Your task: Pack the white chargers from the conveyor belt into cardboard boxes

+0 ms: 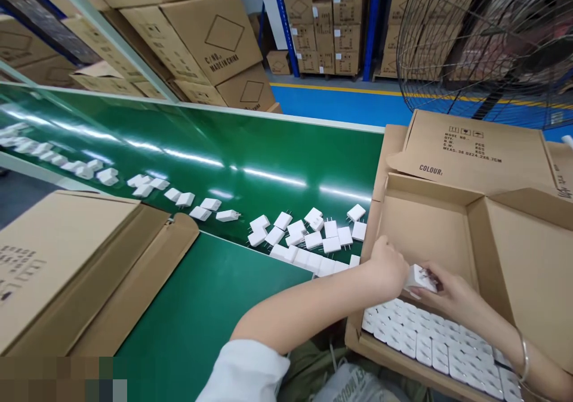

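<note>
Over the open carton my right hand (452, 291) is closed round one or more white plug chargers (419, 278), with metal prongs facing up. My left hand (388, 266) is curled against the left end of them; its fingertips are mostly hidden. Just below both hands, rows of white chargers (441, 355) stand packed prongs up in the near part of the cardboard carton (430, 211). More loose chargers (313, 240) lie on the green conveyor belt (286, 151) left of my hands, some lined up along its near edge.
A closed carton (67, 259) rests at the left on the green side table (197, 306). Another line of chargers trails up the belt to the far left. Behind the belt are stacked boxes (224, 35), a blue floor (340, 101) and a large caged fan (483, 44).
</note>
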Demonstrator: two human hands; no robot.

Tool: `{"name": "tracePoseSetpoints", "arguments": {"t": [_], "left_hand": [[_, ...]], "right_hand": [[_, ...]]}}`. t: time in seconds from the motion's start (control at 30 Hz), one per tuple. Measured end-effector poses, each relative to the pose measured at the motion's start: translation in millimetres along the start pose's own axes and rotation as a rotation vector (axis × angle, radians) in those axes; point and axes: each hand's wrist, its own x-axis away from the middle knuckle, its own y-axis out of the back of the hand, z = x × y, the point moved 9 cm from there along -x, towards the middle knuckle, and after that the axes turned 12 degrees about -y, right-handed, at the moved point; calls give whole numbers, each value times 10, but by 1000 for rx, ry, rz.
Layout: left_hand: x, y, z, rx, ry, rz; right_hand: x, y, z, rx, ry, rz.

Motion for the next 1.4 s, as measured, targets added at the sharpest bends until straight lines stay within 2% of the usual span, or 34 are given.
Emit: {"name": "tracePoseSetpoints", "arguments": {"t": [0.07, 0.1, 0.13, 0.2, 0.23, 0.3, 0.33, 0.37, 0.4, 0.43, 0.5, 0.57, 0.63, 0.7, 0.8, 0.9, 1.0, 1.1, 1.2, 1.3, 1.4], "left_hand": [[-102, -169, -15, 107, -98, 151], [-87, -200, -7, 163, -139, 160], [-38, -177, 21, 204, -171, 105], [175, -22, 188, 242, -167, -156], [339, 47, 349, 245, -102, -307], [737, 51, 813, 216, 177, -543], [934, -32, 1068, 199, 356, -596], [1098, -145, 1294, 184, 512, -618], [1196, -273, 1474, 191, 604, -621], [1223, -396, 1610, 217, 630, -619], [1144, -588, 1789, 280, 578, -615], [1027, -685, 1893, 321, 502, -625], [969, -701, 1956, 354, 456, -646], [992, -653, 1986, 382, 435, -672], [1098, -496, 1967, 416, 437, -717], [1073, -341, 1894, 323, 520, -649], [823, -278, 1815, 197, 622, -494], [488, -277, 1752, 211, 614, -406], [262, -316, 1731, 251, 565, -303], [188, -334, 1743, 283, 541, -235], [209, -304, 1767, 284, 565, -250]], "right_hand": [[63, -189, 110, -10, 56, 106], [99, -240, 150, -23, 86, 141], [129, -261, 174, -33, 110, 164], [153, -231, 181, -25, 130, 189], [135, -173, 178, -2, 124, 176], [28, 22, 216, 94, 91, 72], [-51, 143, 304, 171, 97, -16], [-142, 252, 449, 263, 127, -112], [-245, 325, 640, 364, 172, -196], [-357, 335, 875, 481, 251, -253], [-657, 232, 1286, 707, 338, -299], [-1028, 69, 1546, 847, 320, -276], [-1359, -81, 1692, 887, 296, -235], [-1603, -167, 1727, 897, 261, -193], [-1748, -106, 1685, 895, 200, -167], [-1664, 125, 1642, 853, 135, -212], [-1484, 241, 1585, 826, 61, -217], [-1334, 129, 1567, 820, 15, -160], [-1296, -12, 1593, 812, -50, -131], [-1344, -69, 1587, 812, -135, -101], [-1402, -63, 1547, 807, -174, -60]]}}
